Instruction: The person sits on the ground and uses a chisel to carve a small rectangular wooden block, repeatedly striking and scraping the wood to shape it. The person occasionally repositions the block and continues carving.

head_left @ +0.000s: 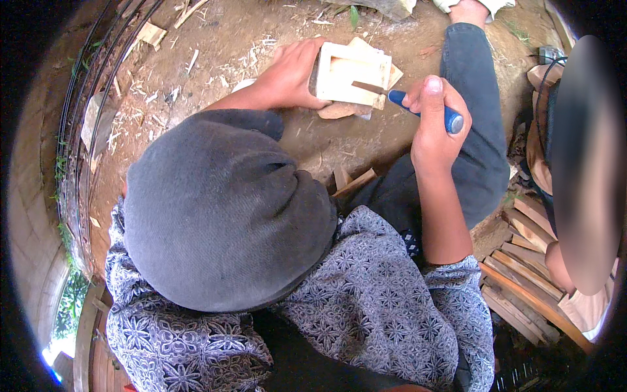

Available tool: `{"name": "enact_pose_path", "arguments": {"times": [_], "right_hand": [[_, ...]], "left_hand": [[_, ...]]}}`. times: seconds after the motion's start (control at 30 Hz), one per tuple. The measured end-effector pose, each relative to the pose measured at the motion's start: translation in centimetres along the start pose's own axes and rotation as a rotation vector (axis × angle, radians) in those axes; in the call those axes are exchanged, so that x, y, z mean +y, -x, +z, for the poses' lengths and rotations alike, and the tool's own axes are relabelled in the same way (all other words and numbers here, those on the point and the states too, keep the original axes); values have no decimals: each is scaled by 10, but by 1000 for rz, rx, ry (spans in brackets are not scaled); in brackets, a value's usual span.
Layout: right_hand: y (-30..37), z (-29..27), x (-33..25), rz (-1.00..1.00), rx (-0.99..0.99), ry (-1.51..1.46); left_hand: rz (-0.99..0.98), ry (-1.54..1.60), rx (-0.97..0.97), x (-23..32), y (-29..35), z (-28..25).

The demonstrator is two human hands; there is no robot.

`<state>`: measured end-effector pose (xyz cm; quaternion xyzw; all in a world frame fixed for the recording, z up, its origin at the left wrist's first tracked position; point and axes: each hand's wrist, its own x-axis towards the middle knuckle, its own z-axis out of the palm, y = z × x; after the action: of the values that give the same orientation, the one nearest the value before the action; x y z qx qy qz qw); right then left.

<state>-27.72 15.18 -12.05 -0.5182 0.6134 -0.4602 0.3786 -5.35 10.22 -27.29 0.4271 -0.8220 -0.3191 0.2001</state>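
A pale wooden block [336, 88] with a squared, recessed top face sits at the upper middle. My left hand [294, 73] is closed around its left side. In my right hand [436, 121] is a blue-handled chisel [453, 121], gripped with the thumb uppermost and the metal butt toward me. Its front end points left at the block's right edge; a dark strip on the block lies in line with it, and I cannot tell whether that is the blade. Rounded grey cloth [228, 209] hides part of my left forearm. Other flat wood pieces [397, 75] lie under and behind the block.
Wood shavings [241, 62] litter the dirt ground. My outstretched leg [477, 98] lies on the right. Cut wood strips [522, 281] are piled at lower right, beside another person [588, 163]. Dark cables [78, 98] run along the left, and a stone [385, 8] lies at the top.
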Motion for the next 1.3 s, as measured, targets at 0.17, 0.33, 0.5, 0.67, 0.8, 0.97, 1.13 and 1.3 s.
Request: {"name": "enact_pose_path", "arguments": {"times": [0.17, 0.33, 0.5, 0.67, 0.8, 0.97, 1.13, 1.3], "right_hand": [[2, 3, 8, -17, -32, 76], [-1, 7, 11, 35, -17, -41], [-1, 6, 14, 4, -36, -80], [-9, -5, 19, -49, 113, -227], [-21, -29, 15, -156, 178, -437], [-28, -39, 14, -118, 239, -467], [-23, -33, 18, -65, 236, -444], [-24, -31, 24, -26, 226, -428]], "left_hand": [[-16, 15, -24, 0, -1, -1], [-19, -4, -47, 0, -2, -2], [-7, 8, -14, -2, 1, 3], [-49, 67, -74, 0, -2, -3], [11, 125, -193, -6, -3, -16], [106, -3, -348, -12, -10, -21], [86, -155, -453, -6, -15, -24], [71, 19, -289, 3, -6, -7]]}}
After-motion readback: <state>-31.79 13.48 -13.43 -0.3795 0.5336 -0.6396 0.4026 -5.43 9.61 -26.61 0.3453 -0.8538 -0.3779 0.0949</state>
